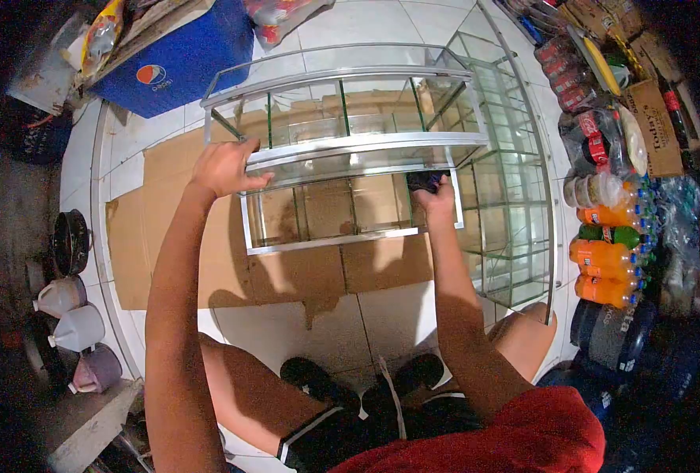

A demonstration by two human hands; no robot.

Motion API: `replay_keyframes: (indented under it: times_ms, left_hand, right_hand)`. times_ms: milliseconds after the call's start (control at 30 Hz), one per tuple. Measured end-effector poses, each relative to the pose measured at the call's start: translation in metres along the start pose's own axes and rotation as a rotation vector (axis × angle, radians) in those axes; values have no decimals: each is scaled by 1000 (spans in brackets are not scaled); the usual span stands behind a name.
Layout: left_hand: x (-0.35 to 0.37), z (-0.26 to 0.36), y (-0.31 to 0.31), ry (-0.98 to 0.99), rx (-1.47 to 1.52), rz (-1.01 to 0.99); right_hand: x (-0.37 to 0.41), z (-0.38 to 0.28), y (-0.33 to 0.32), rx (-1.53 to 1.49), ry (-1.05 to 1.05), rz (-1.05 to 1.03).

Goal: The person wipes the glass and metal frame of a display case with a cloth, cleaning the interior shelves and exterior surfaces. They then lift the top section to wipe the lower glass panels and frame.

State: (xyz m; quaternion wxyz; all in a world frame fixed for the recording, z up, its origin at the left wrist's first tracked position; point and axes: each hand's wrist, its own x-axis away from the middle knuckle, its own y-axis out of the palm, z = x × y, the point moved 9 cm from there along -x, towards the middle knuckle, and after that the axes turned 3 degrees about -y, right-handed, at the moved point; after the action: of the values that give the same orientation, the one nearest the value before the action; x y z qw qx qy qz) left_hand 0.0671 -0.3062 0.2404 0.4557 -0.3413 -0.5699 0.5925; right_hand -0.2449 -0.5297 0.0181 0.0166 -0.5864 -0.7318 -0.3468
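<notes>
A glass case with silver metal edging (365, 143) stands on flattened cardboard (160, 236) on the tiled floor. Green-edged glass panes divide it into several compartments. My left hand (227, 168) grips the case's metal edge at its left side, thumb and fingers on either side of the frame. At the lower right of the case, my right hand (436, 195) is closed around a dark cloth-like object (426, 181), which lies against the glass near the right end. Part of that hand's fingers is hidden by the dark object.
A taller glass shelf unit (507, 181) lies close on the right. Beyond it are orange soda bottles (602, 256) and packed drinks. A blue Pepsi cooler (176, 67) stands upper left; plastic jugs (78, 327) line the left side. My feet are below the cardboard.
</notes>
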Motion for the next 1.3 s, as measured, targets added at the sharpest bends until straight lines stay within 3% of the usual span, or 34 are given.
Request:
replay_keyframes:
  times_ms: [67, 200, 267, 300, 367, 433, 500, 533, 700, 833, 967, 1033, 1067, 1133, 1300]
  left_hand:
    - [-1, -2, 2, -3, -5, 0]
    - [1, 0, 0, 16, 2, 22]
    - [2, -2, 1, 1, 4, 14]
    - [2, -3, 2, 18, 4, 24]
    - [0, -4, 4, 32, -1, 34]
    - [1, -1, 2, 46, 10, 52]
    - [1, -2, 1, 21, 0, 13]
    - [1, -2, 4, 6, -2, -23]
    - [-1, -4, 5, 12, -13, 1]
    - [-2, -4, 8, 22, 4, -4]
    - [-2, -2, 5, 37, 15, 44]
    - [-2, -5, 9, 18, -26, 24]
    - [-1, -5, 11, 16, -23, 21]
    - [0, -2, 5, 60, -22, 98]
    - [-2, -4, 9, 32, -16, 35]
  right_hand:
    - [36, -45, 36, 737, -310, -203]
    - [11, -28, 28, 890, -214, -60]
    - [-15, -23, 28, 444, -527, -154]
    - [-28, -24, 33, 445, -523, -155]
    - [-66, 21, 32, -758, 112, 22]
    - [-99, 41, 9, -780, 163, -39]
    - [-103, 41, 24, -781, 112, -451]
    - [-102, 44, 10, -599, 67, 20]
    - [-111, 49, 16, -584, 93, 30]
    - [-116, 26, 13, -247, -140, -59]
    - [-178, 69, 0, -539, 14, -296]
    - [-194, 91, 4, -481, 145, -401]
    - [-188, 81, 8, -225, 8, -409]
    - [-179, 75, 18, -196, 10, -429]
    - [-180, 72, 26, -67, -9, -498]
